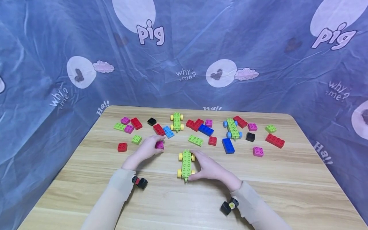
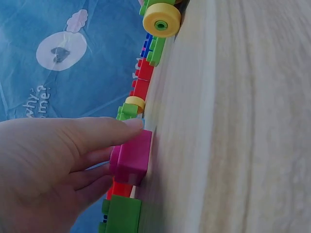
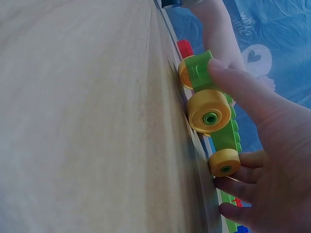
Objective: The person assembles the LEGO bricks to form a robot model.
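Note:
My left hand [image 1: 149, 147] is curled around a small magenta brick [image 1: 159, 145] on the table. The left wrist view has the thumb along one side of this brick [image 2: 135, 156] and the fingers on its other side, partly hidden. Farther right, my right hand [image 1: 207, 166] holds a lime-green wheeled base [image 1: 186, 164] with yellow wheels and studs along its top. The thumb lies at the base's near end and fingers reach its far end. In the right wrist view the base [image 3: 199, 73] stands on its wheels, with the thumb touching its end.
Behind the hands lie loose red, blue, green, magenta and black bricks. A second yellow-wheeled base [image 1: 176, 122] and a blue-wheeled base [image 1: 232, 128] stand among them. A blue patterned cloth [image 1: 184, 89] hangs behind the wooden table [image 1: 258, 195].

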{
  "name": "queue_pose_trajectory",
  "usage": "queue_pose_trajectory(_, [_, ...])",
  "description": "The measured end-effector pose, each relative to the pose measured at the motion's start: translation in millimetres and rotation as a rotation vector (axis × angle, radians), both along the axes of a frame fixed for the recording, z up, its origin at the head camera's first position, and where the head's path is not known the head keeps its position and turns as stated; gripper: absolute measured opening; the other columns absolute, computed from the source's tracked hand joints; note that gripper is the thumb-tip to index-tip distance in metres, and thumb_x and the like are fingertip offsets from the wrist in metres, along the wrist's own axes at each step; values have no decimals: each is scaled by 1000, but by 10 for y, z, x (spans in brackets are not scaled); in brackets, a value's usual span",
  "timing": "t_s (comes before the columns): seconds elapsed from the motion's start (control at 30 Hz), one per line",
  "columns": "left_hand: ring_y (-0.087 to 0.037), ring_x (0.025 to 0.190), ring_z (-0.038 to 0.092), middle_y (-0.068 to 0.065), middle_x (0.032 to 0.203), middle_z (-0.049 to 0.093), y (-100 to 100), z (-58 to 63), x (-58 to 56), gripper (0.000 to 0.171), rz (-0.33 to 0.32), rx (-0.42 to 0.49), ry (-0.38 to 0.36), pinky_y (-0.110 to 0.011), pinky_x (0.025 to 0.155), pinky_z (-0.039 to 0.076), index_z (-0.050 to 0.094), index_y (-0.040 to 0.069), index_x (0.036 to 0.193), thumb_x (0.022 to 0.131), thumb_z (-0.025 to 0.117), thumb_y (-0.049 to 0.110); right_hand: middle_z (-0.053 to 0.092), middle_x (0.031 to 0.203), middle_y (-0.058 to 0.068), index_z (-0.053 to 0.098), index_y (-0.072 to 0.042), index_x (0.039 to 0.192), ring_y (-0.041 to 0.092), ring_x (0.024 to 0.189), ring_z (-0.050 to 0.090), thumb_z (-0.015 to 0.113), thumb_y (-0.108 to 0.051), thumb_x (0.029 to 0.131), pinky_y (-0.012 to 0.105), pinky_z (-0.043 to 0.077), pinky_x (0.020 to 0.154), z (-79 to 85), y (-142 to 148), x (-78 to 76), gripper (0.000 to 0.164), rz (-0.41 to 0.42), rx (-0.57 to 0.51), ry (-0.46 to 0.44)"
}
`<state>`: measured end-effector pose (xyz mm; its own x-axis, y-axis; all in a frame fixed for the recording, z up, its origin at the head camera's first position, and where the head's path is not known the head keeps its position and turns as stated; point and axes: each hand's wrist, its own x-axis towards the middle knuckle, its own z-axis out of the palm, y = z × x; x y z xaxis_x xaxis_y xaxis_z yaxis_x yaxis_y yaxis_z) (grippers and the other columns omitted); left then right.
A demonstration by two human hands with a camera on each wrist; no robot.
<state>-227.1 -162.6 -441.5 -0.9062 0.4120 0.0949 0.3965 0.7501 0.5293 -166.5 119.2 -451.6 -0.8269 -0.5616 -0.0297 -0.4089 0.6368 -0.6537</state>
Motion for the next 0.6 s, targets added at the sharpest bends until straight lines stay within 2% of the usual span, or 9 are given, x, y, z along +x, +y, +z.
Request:
queue_pose_trajectory(0.33, [-33, 117, 58, -16, 119, 65, 30, -6, 1, 47, -4, -54, -11, -44, 102, 45, 58, -2, 128, 84, 72, 5, 35, 151, 19, 29, 0, 149, 35, 140, 33, 85, -47, 65, 47, 28, 115, -3, 8, -7, 111, 2, -1, -12])
queue_pose_trajectory(0.6, [-33, 117, 58, -17, 122, 64, 28, -10, 10, 49, -12, -54, -16, -44, 102, 45, 57, -2, 129, 83, 73, 6, 37, 150, 20, 29, 1, 148, 35, 139, 35, 85, -47, 65, 47, 29, 114, 4, -2, -10, 111, 11, 1, -2])
